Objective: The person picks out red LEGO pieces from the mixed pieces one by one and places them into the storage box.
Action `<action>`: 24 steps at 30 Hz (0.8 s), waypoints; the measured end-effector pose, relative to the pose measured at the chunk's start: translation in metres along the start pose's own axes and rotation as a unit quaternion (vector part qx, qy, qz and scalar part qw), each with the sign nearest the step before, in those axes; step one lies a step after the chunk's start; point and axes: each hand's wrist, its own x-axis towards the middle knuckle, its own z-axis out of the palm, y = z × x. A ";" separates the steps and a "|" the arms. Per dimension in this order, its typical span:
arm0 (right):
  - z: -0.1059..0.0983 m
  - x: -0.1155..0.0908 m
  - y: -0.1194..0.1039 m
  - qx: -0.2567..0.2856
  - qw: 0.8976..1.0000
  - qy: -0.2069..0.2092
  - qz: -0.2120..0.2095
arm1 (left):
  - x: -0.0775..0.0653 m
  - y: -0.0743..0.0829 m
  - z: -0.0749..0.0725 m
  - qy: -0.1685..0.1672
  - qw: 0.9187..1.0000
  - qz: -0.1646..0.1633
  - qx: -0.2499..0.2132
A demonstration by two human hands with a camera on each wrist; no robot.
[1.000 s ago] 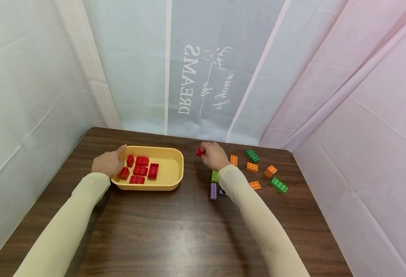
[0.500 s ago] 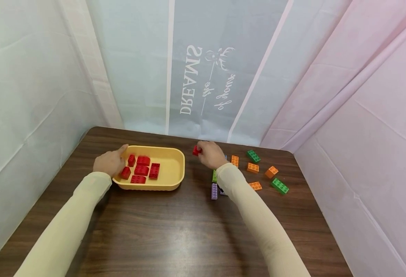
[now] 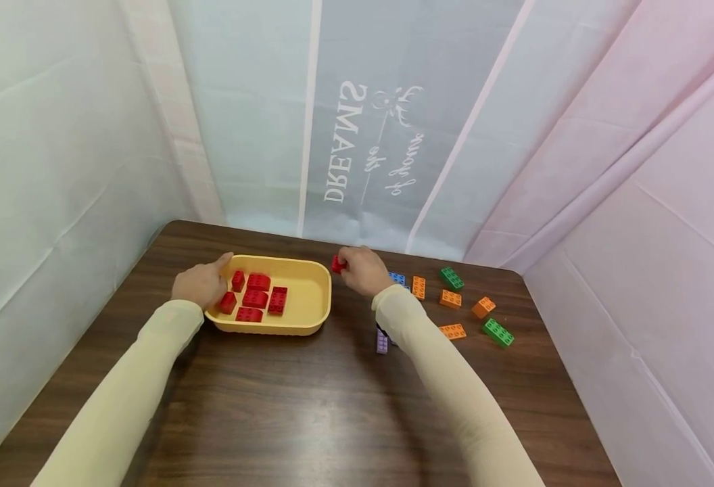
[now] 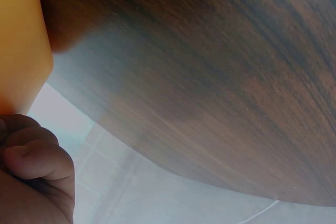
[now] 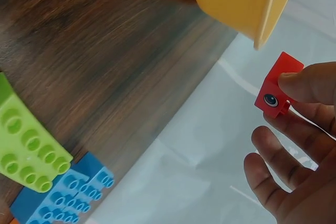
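Observation:
My right hand (image 3: 364, 270) pinches a small red brick (image 5: 275, 87) between thumb and fingers, beside the tray's right end. A printed eye shows on that brick in the right wrist view. My left hand (image 3: 201, 285) holds the left end of a yellow tray (image 3: 308, 297), thumb over the rim; in the left wrist view its fingers (image 4: 39, 156) are curled against the outer wall. Several red bricks lie inside the tray, among them a studded brick (image 3: 278, 300) and a rounded brick (image 3: 258, 282).
Right of the tray lie blue bricks (image 3: 397, 278), a purple brick (image 3: 382, 342), several orange bricks (image 3: 451, 298) and green bricks (image 3: 498, 332). A lime brick (image 5: 31, 145) shows in the right wrist view. A curtain hangs behind the table's (image 3: 259, 406) far edge.
My right hand has moved left toward the tray with the red brick, uncovering blue bricks. The left hand stays at the tray. The whole head view has shifted slightly.

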 end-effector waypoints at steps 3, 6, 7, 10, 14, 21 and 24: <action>0.002 0.004 -0.005 -0.003 1.000 0.005 -0.011 | 0.000 0.000 -0.001 -0.004 1.000 -0.005 0.002; 0.005 0.009 -0.011 -0.011 1.000 0.007 -0.017 | 0.001 -0.001 0.000 -0.004 1.000 -0.005 0.002; 0.006 0.010 -0.013 -0.014 1.000 0.007 -0.019 | 0.001 -0.001 0.000 -0.002 1.000 -0.005 0.002; 0.011 0.015 -0.018 -0.022 1.000 0.000 -0.016 | 0.002 -0.001 0.002 0.001 1.000 -0.003 0.000; 0.017 0.019 -0.023 -0.026 0.999 -0.015 -0.013 | 0.002 0.000 0.004 0.001 1.000 -0.003 -0.005; 0.020 0.025 -0.033 -0.026 0.999 -0.033 -0.009 | 0.000 0.003 0.001 0.001 1.000 -0.008 -0.003; 0.022 0.027 -0.037 -0.022 0.999 -0.038 -0.013 | 0.000 0.003 0.000 0.002 1.000 -0.012 0.002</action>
